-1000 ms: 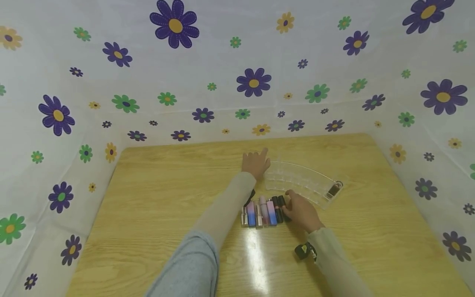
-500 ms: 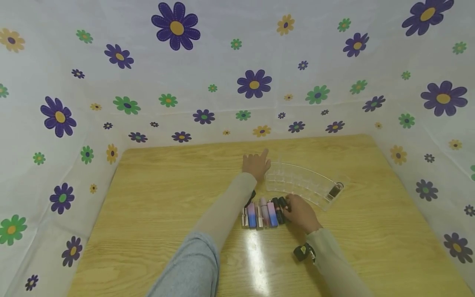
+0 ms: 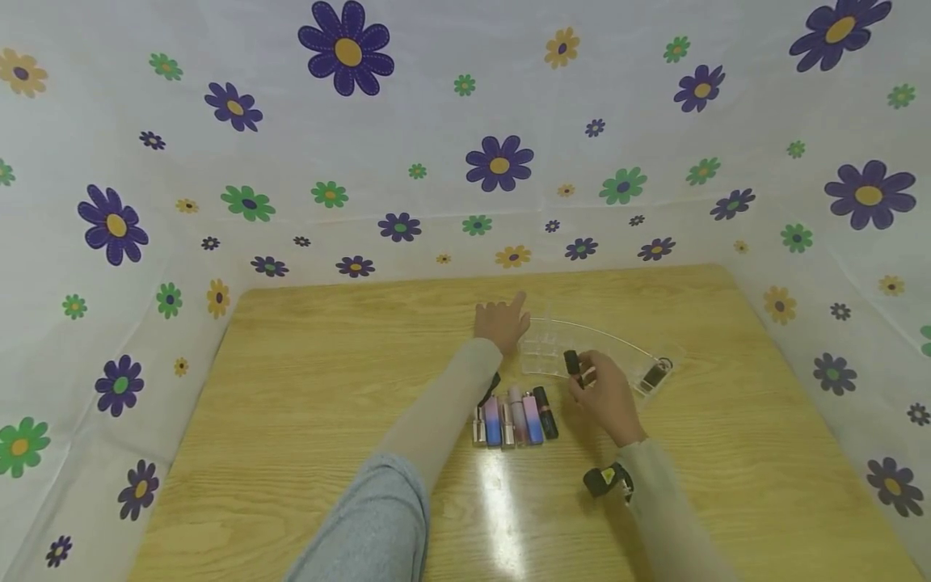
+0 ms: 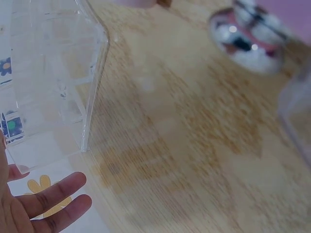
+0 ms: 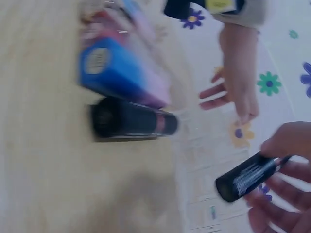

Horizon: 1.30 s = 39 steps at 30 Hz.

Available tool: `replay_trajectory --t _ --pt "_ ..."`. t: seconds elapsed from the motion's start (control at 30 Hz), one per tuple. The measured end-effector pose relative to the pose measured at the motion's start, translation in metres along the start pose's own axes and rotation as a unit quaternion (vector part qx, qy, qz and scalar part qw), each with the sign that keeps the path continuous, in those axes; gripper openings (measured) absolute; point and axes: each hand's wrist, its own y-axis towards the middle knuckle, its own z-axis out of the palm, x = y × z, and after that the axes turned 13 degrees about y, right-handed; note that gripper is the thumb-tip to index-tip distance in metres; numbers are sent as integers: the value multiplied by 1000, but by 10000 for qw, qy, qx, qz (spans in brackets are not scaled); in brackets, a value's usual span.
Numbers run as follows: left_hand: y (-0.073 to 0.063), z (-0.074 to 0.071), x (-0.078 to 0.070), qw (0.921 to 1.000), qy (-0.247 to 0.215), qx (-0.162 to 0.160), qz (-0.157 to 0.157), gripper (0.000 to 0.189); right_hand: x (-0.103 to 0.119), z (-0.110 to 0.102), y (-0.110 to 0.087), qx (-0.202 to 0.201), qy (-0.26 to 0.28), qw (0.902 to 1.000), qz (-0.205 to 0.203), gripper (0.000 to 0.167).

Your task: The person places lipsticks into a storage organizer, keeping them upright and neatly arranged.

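Observation:
A clear, curved lipstick organizer [image 3: 540, 356] with small compartments lies on the table. My left hand [image 3: 502, 325] is at its left end; in the left wrist view, extended fingers [image 4: 60, 194] show beside the organizer's corner. In front of the organizer my right hand [image 3: 609, 398] pinches a black lipstick tube [image 5: 245, 178] between thumb and fingers, raised off the table and tilted. Left of that hand lies a row of tubes: a black tube [image 3: 545, 412], pink-and-blue tubes [image 3: 533, 416], a pink tube [image 3: 517, 408] and others with shiny bases. My left forearm partly hides the row's left end.
A dark rectangular item [image 3: 657, 373] is at the organizer's right end. The wood-grain table [image 3: 327, 388] ends at the back and sides against a white cloth [image 3: 429, 121] printed with flowers. A black wrist camera [image 3: 601, 482] sits on my right wrist.
My right hand has lifted the rightmost black lipstick tube from the row and moved up and slightly right with it, toward the organizer. My left hand has stayed in place.

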Motion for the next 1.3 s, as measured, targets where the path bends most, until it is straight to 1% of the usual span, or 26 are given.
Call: replay_trajectory --t 0.1,0.2,0.37,0.53,0.6,0.67,0.77,0.87,1.07,1.13,1.23,1.3 --pt "0 -2 0 10000 -35 7 0 47 1 -6 12 -498 484 9971 -312 28" --pt "0 -1 0 10000 -42 -46 -10 47 1 -10 23 -798 804 9928 -396 29" --pt "1 1 0 9995 -158 -265 -30 45 2 -12 38 -929 956 9907 -286 30" --pt "3 -2 -1 9979 -86 -648 -21 40 5 -11 47 -931 1080 9895 -219 30" --pt "4 -3 -1 9974 -27 -719 -91 35 6 -11 50 -937 1114 9892 -189 29" --pt "5 -4 -1 9975 41 -679 -171 33 7 -10 53 -955 1142 9887 -161 29" --pt "6 -6 -1 9984 172 -496 -230 37 10 -10 55 -951 1144 9888 -118 28" --pt "4 -8 -1 9989 208 -364 -204 41 10 -8 57 -895 1089 9900 -77 28" --pt "0 -11 -2 9995 15 -237 -187 39 5 -5 58 -806 924 9924 43 28" --pt "-2 -12 -1 9997 166 -130 -93 38 3 -4 58 -772 907 9929 76 29" --pt "-2 -10 -1 9999 89 -96 -73 37 0 -3 59 -726 895 9933 102 29" --pt "-2 -9 0 9998 39 -158 -90 37 -1 -2 60 -698 867 9937 96 29"
